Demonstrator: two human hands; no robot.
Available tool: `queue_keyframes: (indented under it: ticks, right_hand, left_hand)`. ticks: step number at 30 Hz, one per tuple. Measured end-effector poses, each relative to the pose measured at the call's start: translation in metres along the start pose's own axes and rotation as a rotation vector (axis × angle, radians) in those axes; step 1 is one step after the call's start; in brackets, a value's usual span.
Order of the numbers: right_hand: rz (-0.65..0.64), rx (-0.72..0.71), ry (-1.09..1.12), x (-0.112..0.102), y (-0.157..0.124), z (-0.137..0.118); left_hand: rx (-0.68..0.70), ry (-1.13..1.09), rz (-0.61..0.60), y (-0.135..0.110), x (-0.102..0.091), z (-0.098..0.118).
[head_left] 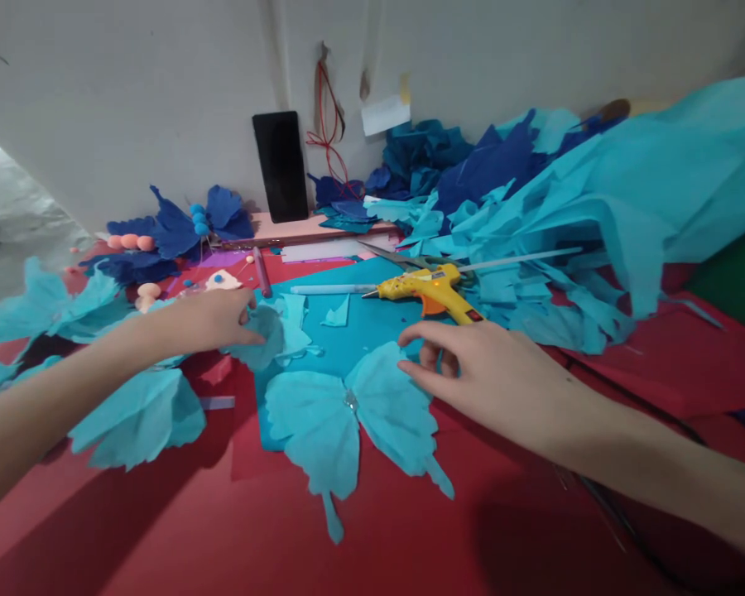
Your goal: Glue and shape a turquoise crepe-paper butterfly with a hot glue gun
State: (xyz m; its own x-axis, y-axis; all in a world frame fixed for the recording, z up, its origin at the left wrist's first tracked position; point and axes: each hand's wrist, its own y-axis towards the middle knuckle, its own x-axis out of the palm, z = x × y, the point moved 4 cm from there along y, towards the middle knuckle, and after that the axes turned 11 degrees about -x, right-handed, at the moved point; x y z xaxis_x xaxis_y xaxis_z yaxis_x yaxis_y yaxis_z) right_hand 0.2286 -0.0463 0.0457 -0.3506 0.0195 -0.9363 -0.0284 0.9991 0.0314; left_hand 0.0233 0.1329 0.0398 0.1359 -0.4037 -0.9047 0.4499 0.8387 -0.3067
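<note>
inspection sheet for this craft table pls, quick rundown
surface: red table with a teal sheet lying on it
job's things: light-blue paper butterfly lies flat, half on the sheet; a loose crepe piece lies up left of it
clutter: yellow glue gun, scissors, heap of blue crepe paper, dark blue butterflies, pink pompoms
grippers: left hand pinches the crepe piece's edge; right hand is open, fingertips on the butterfly's right wing
cables: black cable beside the right forearm; red cord hangs on the wall
surroundings: white wall, dark phone leaning on it
</note>
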Motion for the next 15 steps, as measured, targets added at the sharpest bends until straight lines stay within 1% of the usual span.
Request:
queue_keyframes:
  ticks: [3,5,7,10,15]
  right_hand:
    - [-0.048,0.026,-0.006,-0.002,0.001,0.0]
    - [-0.081,0.044,0.009,-0.003,0.001,0.001]
    - [-0.076,0.055,0.03,-0.005,0.001,0.002]
    - [-0.016,0.065,0.064,-0.011,0.001,0.005]
    - [0.057,0.039,0.123,-0.018,0.001,0.004]
  left_hand:
    - [-0.05,0.097,-0.068,0.002,-0.002,0.006]
    - [-0.042,0.097,-0.058,-0.001,-0.007,0.014]
    - [-0.011,0.057,0.002,-0.007,-0.017,0.023]
    - [0.027,-0.03,0.139,-0.019,-0.035,0.034]
    - [0.068,-0.167,0.304,-0.036,-0.058,0.046]
